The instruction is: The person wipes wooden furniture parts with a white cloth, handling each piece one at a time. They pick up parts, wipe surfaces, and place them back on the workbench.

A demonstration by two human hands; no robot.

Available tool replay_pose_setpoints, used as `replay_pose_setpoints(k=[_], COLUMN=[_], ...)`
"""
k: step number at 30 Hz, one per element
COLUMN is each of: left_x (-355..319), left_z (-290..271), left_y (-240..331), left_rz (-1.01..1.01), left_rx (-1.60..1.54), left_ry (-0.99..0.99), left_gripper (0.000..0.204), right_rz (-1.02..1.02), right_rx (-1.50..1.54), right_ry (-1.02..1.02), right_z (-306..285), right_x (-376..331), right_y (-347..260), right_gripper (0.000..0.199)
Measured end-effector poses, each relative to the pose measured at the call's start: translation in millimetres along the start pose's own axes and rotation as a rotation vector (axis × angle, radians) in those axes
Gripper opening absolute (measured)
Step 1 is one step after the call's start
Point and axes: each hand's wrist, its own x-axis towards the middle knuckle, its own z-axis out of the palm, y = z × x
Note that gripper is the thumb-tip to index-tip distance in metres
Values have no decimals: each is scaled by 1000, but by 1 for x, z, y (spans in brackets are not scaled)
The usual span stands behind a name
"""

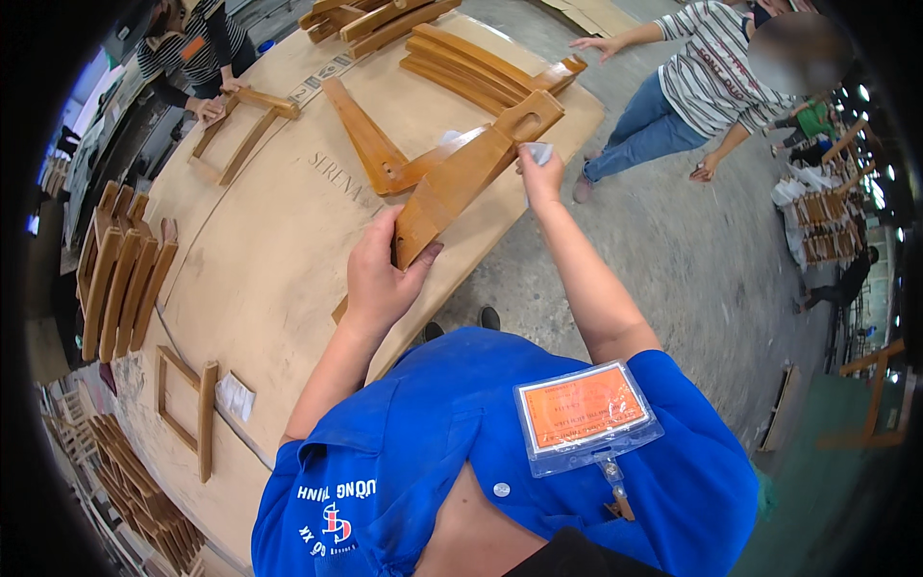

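My left hand [382,277] grips the near end of a wooden frame part [468,171], a flat brown piece with a slot near its far end, lifted above the workbench [269,250]. My right hand [540,171] is closed on a small white cloth [538,152] and presses it against the far right edge of that part. A second angled wooden piece [370,144] lies on the bench just behind, joined to or touching the held part.
Curved wooden parts [461,67] are stacked at the bench's far end; more stacks [120,279] and an open frame [187,409] lie left. A person in a striped top [192,58] works at the far left; another person [692,87] stands on the concrete floor at right.
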Motion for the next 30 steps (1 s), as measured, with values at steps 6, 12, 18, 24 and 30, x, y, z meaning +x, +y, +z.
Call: replay_pose_setpoints(k=[6,12,18,24,30], left_x=[4,4,4,17,28], left_z=[-1,-1,-3,3,16], left_y=[2,4,4,9,19], left_rz=[37,62,29,-25,-71], left_rx=[39,119,108,92,124], left_ry=[19,27,12,19,18], left_gripper=[49,53,51,48,47], right_rz=[-63,-47,1,-144,-35], right_rx=[-197,-36,-34,-156,-113], right_ry=[19,12,-12,-38,-85], right_z=[17,17,14,17,14], right_x=[7,7,8,32,38], right_y=[7,-3,-7,16,28], right_gripper=[21,21,22,22,22])
